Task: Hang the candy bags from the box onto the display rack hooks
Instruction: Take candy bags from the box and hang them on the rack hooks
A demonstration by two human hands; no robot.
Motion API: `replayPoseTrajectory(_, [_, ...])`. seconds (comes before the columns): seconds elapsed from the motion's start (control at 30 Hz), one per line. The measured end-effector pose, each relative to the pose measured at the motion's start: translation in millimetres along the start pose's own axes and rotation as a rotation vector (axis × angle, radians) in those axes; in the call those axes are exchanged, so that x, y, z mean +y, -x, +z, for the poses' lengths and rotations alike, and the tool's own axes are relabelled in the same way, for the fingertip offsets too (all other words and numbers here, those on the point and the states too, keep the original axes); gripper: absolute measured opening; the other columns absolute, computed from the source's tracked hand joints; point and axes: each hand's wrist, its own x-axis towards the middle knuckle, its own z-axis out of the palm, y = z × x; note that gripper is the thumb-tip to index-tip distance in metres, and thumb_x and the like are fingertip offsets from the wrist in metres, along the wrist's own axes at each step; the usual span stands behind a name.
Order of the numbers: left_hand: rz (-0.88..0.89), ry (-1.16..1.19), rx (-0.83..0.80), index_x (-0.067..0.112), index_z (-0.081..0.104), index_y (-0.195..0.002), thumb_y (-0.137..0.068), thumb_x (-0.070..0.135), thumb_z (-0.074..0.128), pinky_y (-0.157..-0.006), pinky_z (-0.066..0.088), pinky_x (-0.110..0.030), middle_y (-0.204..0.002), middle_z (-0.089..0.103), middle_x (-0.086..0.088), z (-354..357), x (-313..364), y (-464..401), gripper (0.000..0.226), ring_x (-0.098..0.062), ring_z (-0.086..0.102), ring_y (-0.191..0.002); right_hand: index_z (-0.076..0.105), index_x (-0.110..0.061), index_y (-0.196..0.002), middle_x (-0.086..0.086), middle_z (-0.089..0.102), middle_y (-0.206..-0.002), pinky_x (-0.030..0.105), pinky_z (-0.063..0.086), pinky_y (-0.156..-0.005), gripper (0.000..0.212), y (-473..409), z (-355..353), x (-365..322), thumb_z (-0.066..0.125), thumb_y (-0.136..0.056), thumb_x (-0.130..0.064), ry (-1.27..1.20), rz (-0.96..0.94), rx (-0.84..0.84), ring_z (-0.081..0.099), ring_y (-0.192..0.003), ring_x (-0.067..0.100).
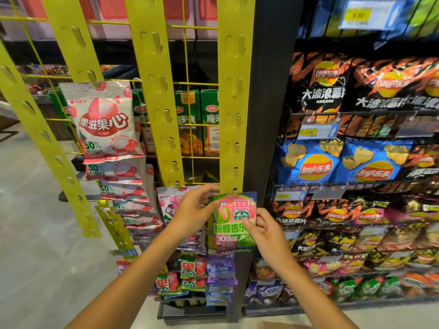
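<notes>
"Lay's" on chip bags; price tag "5.00"

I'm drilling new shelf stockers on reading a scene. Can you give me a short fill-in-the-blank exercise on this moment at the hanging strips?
1. Both hands hold a candy bag that is mainly ____ and pink.
2. The bag's top sits at a hook on the ____ of the three long yellow strips.
3. The left hand grips the bag's upper ____ corner.
4. The right hand pinches its lower ____ edge.

Missing words: green; rightmost; left; right
</notes>
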Motion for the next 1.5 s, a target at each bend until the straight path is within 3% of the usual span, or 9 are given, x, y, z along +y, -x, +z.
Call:
replayPoseTrajectory(0.07, [-0.012, 0.004, 0.010, 0.022, 0.066, -0.118, -0.095, 0.011, 0.065, -0.101, 0.050, -0.032, -0.123, 0.066, 0.018, 0.0, -1.7, 1.2, 0.025, 0.001, 0.059, -0.119, 0.057, -0.024, -0.117, -0.007, 0.073, -0.114, 0.037, 0.056, -0.096, 0.026, 0.8, 1.0, 2.2, 0.063, -0.095, -0.035, 0.010, -0.002, 0.005, 0.068, -0.108, 0.005])
replayPoseTrajectory(0.17, [-0.023, 0.018, 0.042, 0.033, 0.065, -0.107, -0.093, 0.009, 0.068, -0.093, 0.052, -0.022, -0.110, 0.067, 0.032, 1.5, 2.1, 4.5, 0.028, 0.009, 0.059, -0.111, 0.054, -0.024, -0.118, -0.009, 0.069, -0.114, 0.027, 0.056, -0.089, 0.030, 1.6, 2.6, 6.0, 0.067, -0.093, -0.035, 0.051, -0.021, 0.054, 0.067, -0.101, -0.002])
replayPoseTrajectory(0.3, [-0.014, 0.025, 0.113, 0.031, 0.064, -0.106, -0.089, 0.009, 0.072, -0.087, 0.050, -0.012, -0.109, 0.067, 0.023, 6.0, 2.4, 9.0, 0.029, 0.009, 0.062, -0.106, 0.051, -0.020, -0.114, -0.010, 0.064, -0.111, 0.022, 0.057, -0.073, 0.029, 4.5, 5.5, 8.5, 0.070, -0.093, -0.025, 0.069, -0.042, 0.129, 0.070, -0.087, 0.002])
replayPoseTrajectory(0.47, [0.046, -0.060, 0.121, 0.028, 0.058, -0.123, -0.090, 0.011, 0.073, -0.094, 0.045, -0.007, -0.118, 0.059, 0.026, 8.6, 8.2, 21.3, 0.040, 0.018, 0.054, -0.110, 0.046, -0.032, -0.136, -0.020, 0.056, -0.125, 0.021, 0.050, -0.095, 0.048, 19.2, 5.3, 13.7, 0.069, -0.094, -0.033, 0.206, -0.045, 0.099, 0.057, -0.112, -0.002])
replayPoseTrajectory(0.6, [0.108, -0.221, 0.145, 0.028, 0.046, -0.143, -0.092, 0.018, 0.071, -0.108, 0.039, -0.017, -0.144, 0.048, 0.013, -4.2, -2.6, 52.4, 0.057, -0.002, 0.046, -0.132, 0.034, -0.041, -0.150, -0.020, 0.038, -0.150, 0.029, 0.036, -0.114, 0.071, 40.2, -4.3, 22.6, 0.072, -0.092, -0.027, 0.365, -0.039, 0.038, 0.039, -0.138, 0.004])
replayPoseTrajectory(0.77, [0.138, -0.555, -0.060, 0.029, 0.035, -0.151, -0.093, 0.029, 0.069, -0.120, 0.022, -0.028, -0.160, 0.026, 0.010, -20.0, -28.3, 111.5, 0.067, -0.009, 0.022, -0.148, 0.037, -0.036, -0.151, -0.016, 0.036, -0.154, 0.036, 0.031, -0.121, 0.068, 76.5, -7.8, 16.4, 0.071, -0.093, -0.028, 0.572, -0.036, -0.099, 0.031, -0.144, 0.010])
replayPoseTrajectory(1.0, [0.192, -0.742, -0.194, 0.018, 0.046, -0.147, -0.087, 0.039, 0.073, -0.119, 0.030, -0.047, -0.157, 0.037, -0.001, -17.3, -76.7, 215.8, 0.069, -0.029, 0.030, -0.146, 0.041, -0.035, -0.148, -0.015, 0.039, -0.153, 0.038, 0.034, -0.119, 0.058, 156.5, 15.9, 24.4, 0.065, -0.096, -0.038, 0.742, -0.040, -0.277, 0.033, -0.144, 0.009])
replayPoseTrajectory(1.27, [0.095, -0.797, -0.462, 0.024, 0.046, -0.146, -0.090, 0.057, 0.054, -0.116, 0.033, -0.054, -0.156, 0.039, 0.000, 22.3, -112.5, 323.0, 0.066, -0.033, 0.030, -0.146, 0.040, -0.029, -0.150, -0.011, 0.037, -0.154, 0.027, 0.024, -0.119, 0.058, 280.7, -8.9, 70.9, 0.061, -0.098, -0.041, 0.855, 0.243, -0.411, 0.028, -0.146, 0.009])
replayPoseTrajectory(1.5, [0.094, -0.775, -0.655, 0.027, 0.042, -0.148, -0.092, 0.054, 0.053, -0.117, 0.027, -0.049, -0.158, 0.036, 0.000, 94.0, -95.4, 354.9, 0.063, -0.033, 0.030, -0.146, 0.046, -0.043, -0.140, -0.012, 0.051, -0.142, 0.037, 0.044, -0.111, 0.059, 375.2, -97.7, 134.7, 0.059, -0.087, -0.063, 0.802, 0.522, -0.385, 0.049, -0.130, 0.012])
